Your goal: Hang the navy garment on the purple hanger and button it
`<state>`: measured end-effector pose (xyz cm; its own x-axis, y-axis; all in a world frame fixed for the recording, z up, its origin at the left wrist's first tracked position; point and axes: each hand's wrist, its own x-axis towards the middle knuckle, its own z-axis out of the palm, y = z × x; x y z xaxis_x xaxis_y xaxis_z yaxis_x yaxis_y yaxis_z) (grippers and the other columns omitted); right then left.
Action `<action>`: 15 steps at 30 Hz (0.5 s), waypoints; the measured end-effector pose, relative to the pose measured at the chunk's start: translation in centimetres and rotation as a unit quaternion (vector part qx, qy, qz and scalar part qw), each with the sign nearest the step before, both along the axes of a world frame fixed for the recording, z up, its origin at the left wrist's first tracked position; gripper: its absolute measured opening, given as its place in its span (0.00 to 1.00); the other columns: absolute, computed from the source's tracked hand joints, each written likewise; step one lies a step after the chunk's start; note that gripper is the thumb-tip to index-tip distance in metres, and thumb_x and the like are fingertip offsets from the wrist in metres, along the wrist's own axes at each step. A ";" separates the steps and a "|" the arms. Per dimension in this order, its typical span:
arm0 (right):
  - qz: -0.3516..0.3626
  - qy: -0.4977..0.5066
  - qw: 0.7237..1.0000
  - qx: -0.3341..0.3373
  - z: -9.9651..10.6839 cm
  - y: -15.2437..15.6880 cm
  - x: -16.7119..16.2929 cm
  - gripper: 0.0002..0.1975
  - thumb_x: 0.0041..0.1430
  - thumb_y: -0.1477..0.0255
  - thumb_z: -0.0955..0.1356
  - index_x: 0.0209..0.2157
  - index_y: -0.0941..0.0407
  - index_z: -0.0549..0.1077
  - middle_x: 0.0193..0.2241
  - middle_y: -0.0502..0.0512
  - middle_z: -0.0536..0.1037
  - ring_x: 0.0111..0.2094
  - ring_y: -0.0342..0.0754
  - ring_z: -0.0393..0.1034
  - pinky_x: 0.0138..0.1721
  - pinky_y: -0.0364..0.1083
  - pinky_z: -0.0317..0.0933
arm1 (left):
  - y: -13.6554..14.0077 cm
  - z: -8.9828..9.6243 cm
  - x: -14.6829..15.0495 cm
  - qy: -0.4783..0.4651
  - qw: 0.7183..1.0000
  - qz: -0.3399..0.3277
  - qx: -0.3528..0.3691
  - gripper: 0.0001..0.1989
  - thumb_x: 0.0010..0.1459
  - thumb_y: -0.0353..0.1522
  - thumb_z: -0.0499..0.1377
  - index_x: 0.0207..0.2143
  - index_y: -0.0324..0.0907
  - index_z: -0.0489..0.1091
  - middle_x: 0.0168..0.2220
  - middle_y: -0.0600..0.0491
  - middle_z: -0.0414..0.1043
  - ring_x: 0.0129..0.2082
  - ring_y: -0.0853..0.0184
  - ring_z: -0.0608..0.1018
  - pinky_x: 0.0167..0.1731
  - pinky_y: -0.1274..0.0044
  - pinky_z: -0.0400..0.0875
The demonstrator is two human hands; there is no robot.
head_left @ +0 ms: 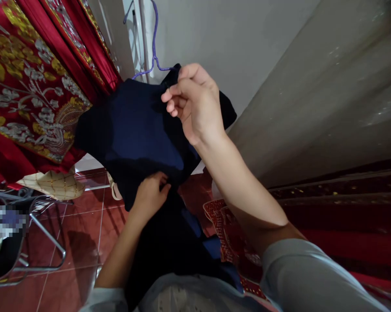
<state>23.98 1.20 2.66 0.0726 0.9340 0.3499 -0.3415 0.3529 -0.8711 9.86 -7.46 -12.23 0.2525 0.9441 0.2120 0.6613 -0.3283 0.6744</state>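
A dark navy garment (pixel 140 117) hangs from a purple hanger (pixel 154 52) in front of me, its lower part stretching down toward my body. My right hand (pixel 195 99) is raised in front of its neckline, thumb and fingertips pinched together. Whatever sits between those fingertips is too small or too hidden to name. Lower on the garment's front, my left hand (pixel 153 190) has its fingers curled in against the cloth, with thumb and forefinger close together around a dark fold. Shadow hides the details of the fabric there.
Red cloth with gold and silver embroidery (pixel 36 86) hangs at the left. Below it stands a metal-legged chair (pixel 47 234) bearing items. Pale sheer fabric (pixel 328 95) drapes on the right. A red patterned cloth (pixel 227 234) lies low, over red floor tiles (pixel 81 234).
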 end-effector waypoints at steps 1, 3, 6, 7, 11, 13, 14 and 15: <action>-0.005 -0.004 1.000 0.010 -0.4 -0.7 -0.1 0.10 0.63 0.84 0.62 0.31 0.55 0.61 0.22 0.43 0.74 0.19 0.34 0.65 0.23 0.34 0.55 | 0.8 2.2 -0.4 -0.038 0.998 0.001 0.052 0.10 0.59 0.26 0.64 0.44 0.43 0.75 0.38 0.48 0.79 0.37 0.58 0.80 0.38 0.72 0.71; -0.017 -0.018 0.999 0.034 -1.1 -1.3 -0.2 0.11 0.61 0.85 0.64 0.30 0.55 0.61 0.21 0.43 0.74 0.17 0.35 0.63 0.20 0.35 0.54 | 2.6 6.6 -0.8 -0.112 0.979 0.024 0.171 0.15 0.67 0.31 0.59 0.55 0.42 0.72 0.42 0.48 0.78 0.40 0.62 0.80 0.43 0.73 0.73; -0.033 -0.044 0.994 0.097 -1.4 -0.6 -0.1 0.12 0.60 0.81 0.67 0.29 0.53 0.61 0.19 0.42 0.70 0.17 0.36 0.62 0.20 0.37 0.56 | 5.4 11.6 -0.4 -0.148 0.945 0.039 0.290 0.13 0.70 0.37 0.57 0.54 0.44 0.72 0.39 0.51 0.76 0.41 0.63 0.80 0.45 0.74 0.74; -0.037 -0.051 0.991 0.119 -1.4 -0.2 0.0 0.13 0.61 0.80 0.68 0.29 0.53 0.60 0.19 0.41 0.69 0.18 0.36 0.63 0.21 0.37 0.57 | 6.3 12.4 0.0 -0.136 0.941 0.028 0.309 0.11 0.71 0.38 0.57 0.50 0.44 0.74 0.37 0.51 0.76 0.40 0.63 0.80 0.45 0.74 0.74; -0.090 -0.069 0.980 0.165 -2.8 1.3 -0.3 0.16 0.61 0.75 0.69 0.29 0.52 0.56 0.22 0.42 0.61 0.23 0.37 0.60 0.26 0.38 0.59 | 8.5 13.3 1.0 -0.096 0.937 0.004 0.337 0.12 0.70 0.42 0.59 0.37 0.43 0.73 0.33 0.51 0.75 0.40 0.61 0.80 0.45 0.71 0.75; -0.126 -0.078 0.976 0.159 -5.1 1.7 -0.8 0.17 0.59 0.75 0.68 0.28 0.52 0.53 0.23 0.43 0.58 0.24 0.38 0.57 0.27 0.39 0.56 | 9.1 13.5 0.3 -0.117 0.937 0.016 0.328 0.14 0.70 0.43 0.58 0.38 0.43 0.72 0.34 0.50 0.75 0.42 0.59 0.80 0.45 0.71 0.75; -0.136 -0.084 0.975 0.152 -6.5 1.7 -1.1 0.16 0.58 0.76 0.67 0.27 0.52 0.53 0.23 0.44 0.56 0.24 0.38 0.54 0.27 0.40 0.54 | 9.4 13.7 -0.5 -0.132 0.940 0.024 0.315 0.14 0.70 0.44 0.58 0.39 0.43 0.72 0.34 0.50 0.75 0.43 0.59 0.80 0.45 0.71 0.76; -0.138 -0.091 0.976 0.142 -8.2 1.6 -1.4 0.16 0.56 0.77 0.66 0.26 0.53 0.52 0.23 0.44 0.54 0.24 0.39 0.52 0.27 0.41 0.51 | 9.5 13.8 -1.5 -0.146 0.943 0.033 0.299 0.14 0.70 0.45 0.57 0.41 0.43 0.72 0.35 0.50 0.75 0.45 0.58 0.80 0.45 0.71 0.76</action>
